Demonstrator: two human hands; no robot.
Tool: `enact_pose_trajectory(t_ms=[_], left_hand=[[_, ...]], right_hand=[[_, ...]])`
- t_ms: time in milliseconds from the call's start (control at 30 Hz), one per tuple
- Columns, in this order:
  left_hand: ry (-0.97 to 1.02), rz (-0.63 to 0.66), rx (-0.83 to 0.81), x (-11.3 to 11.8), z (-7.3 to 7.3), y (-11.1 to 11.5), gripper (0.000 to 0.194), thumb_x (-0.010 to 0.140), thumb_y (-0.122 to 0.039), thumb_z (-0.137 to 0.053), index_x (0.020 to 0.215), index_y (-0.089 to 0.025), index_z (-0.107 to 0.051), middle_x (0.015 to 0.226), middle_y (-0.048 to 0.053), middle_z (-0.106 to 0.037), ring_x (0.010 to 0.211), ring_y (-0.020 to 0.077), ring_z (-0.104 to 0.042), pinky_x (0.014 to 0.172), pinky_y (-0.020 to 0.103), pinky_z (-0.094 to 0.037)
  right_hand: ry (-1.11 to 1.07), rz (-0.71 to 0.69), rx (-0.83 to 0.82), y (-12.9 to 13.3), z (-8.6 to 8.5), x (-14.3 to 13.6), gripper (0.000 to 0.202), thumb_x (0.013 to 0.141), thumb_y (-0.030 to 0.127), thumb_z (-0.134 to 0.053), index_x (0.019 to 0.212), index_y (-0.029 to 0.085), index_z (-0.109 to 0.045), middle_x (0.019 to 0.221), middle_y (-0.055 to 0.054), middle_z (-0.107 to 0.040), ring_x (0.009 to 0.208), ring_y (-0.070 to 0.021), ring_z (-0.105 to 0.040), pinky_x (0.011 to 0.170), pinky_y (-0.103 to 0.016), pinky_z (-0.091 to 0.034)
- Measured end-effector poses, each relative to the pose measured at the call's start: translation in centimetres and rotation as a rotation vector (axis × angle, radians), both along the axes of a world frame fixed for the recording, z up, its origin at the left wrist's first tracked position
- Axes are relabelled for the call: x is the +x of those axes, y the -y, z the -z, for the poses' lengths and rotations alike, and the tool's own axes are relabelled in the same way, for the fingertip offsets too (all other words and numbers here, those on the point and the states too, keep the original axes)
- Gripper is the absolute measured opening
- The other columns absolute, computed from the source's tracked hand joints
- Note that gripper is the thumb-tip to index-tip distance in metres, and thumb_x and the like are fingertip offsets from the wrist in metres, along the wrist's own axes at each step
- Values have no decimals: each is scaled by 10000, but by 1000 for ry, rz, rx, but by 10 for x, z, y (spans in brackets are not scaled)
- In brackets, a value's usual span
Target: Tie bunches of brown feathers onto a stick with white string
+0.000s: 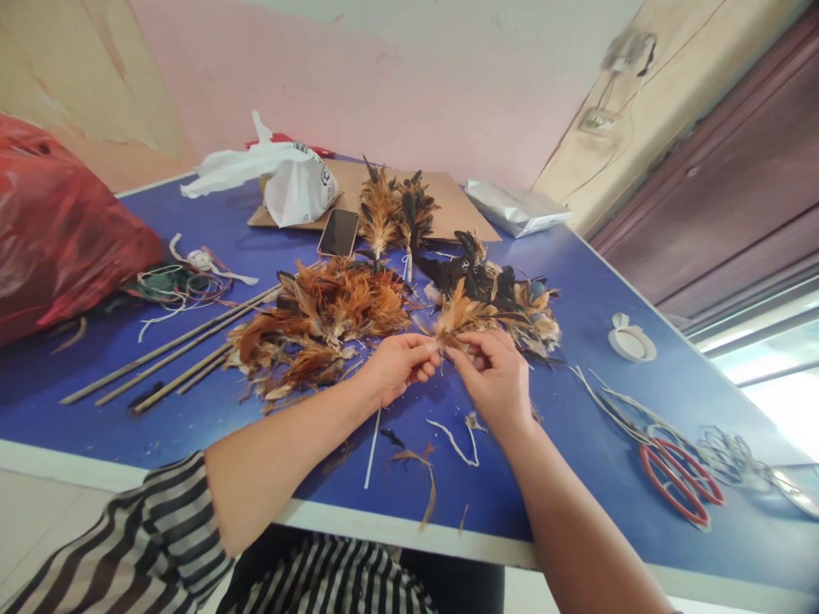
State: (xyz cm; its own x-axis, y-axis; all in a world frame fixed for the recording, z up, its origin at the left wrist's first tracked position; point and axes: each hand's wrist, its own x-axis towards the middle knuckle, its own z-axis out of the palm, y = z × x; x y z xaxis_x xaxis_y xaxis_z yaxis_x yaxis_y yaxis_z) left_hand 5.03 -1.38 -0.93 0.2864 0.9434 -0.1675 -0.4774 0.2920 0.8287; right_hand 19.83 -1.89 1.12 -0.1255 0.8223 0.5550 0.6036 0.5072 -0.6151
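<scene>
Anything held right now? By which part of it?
Yes: a tan feather bunch, pinched at its base between the left hand and the right hand.

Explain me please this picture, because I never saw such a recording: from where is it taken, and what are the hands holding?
There is no machine, only one person's bare hands. The single picture comes from a camera worn on the head, looking forward and down. On the blue table lie brown feathers, dark feathers, sticks, a phone and, at the left, a red bag. The left hand and right hand together hold a small feather bunch.
</scene>
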Motion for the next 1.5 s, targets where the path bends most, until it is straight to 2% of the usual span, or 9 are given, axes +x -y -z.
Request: enact_pose_trajectory(t_ms=[133,333,433,633,833,967,1100,1233,1500], left_hand=[[-53,-9,37,2,-2,3,207,630,-263,-687,631,-100,-559,526,-10,-558,394,27,-464,398,143,-357],[-112,-27,54,4,-2,4,173,662,-239,-658,638,-99,-559,510,-6,-558,385,43,-478,390,157,-369],[-152,-11,61,6,-1,4,160,682,-231,-642,650,-101,-555,516,-2,-562,392,55,-494,389,164,-387],[-74,-36,-66,4,1,0,163,679,-198,-660,624,-92,-548,519,-7,-553,381,21,-467,375,121,-368],[49,-55,-226,0,-1,-4,97,736,-113,-594,648,-86,-563,535,-2,-541,395,6,-457,361,86,-358],[104,-72,-219,-3,0,-7,62,746,-81,-570,685,-82,-570,562,-1,-541,404,2,-462,369,78,-371],[88,-89,-140,-3,1,-7,76,744,-88,-568,668,-82,-566,558,-3,-544,405,4,-463,373,83,-367],[-1,-108,-43,0,1,-6,102,735,-136,-585,650,-87,-558,522,-10,-538,384,13,-451,377,105,-365],[-168,-138,76,0,5,-7,101,714,-163,-589,647,-94,-556,533,1,-558,411,44,-485,400,152,-383]], right_hand=[[-21,-22,-75,-1,1,0,119,728,322,-580,717,214,-628,667,-32,-545,621,-148,-454,591,-298,-375],[-539,-399,-729,-9,1,8,182,670,327,-648,649,169,-560,507,36,-446,443,-64,-306,434,-218,-247],[-814,-549,-890,-12,0,12,199,660,282,-653,610,175,-493,470,76,-292,417,-48,-201,409,-198,-172],[-1124,-568,-837,-12,-12,17,243,675,275,-622,599,192,-407,568,65,-296,402,-44,-180,358,-184,-207],[-1370,-204,-572,-37,-11,54,210,656,211,-646,647,195,-437,575,66,-456,391,-19,-320,347,-144,-301],[-1148,-83,-581,-33,-3,48,172,645,269,-665,671,186,-517,579,46,-541,364,-17,-329,321,-157,-276],[-511,-201,-750,-14,4,12,310,667,384,-651,884,166,-617,536,11,-573,407,-75,-456,361,-191,-330],[-307,-248,-772,-4,7,-8,332,691,419,-612,898,160,-640,595,1,-589,407,-69,-456,373,-192,-315],[21,-177,-312,-1,9,-4,195,786,299,-520,783,184,-677,707,-22,-658,607,-134,-548,574,-244,-403]])
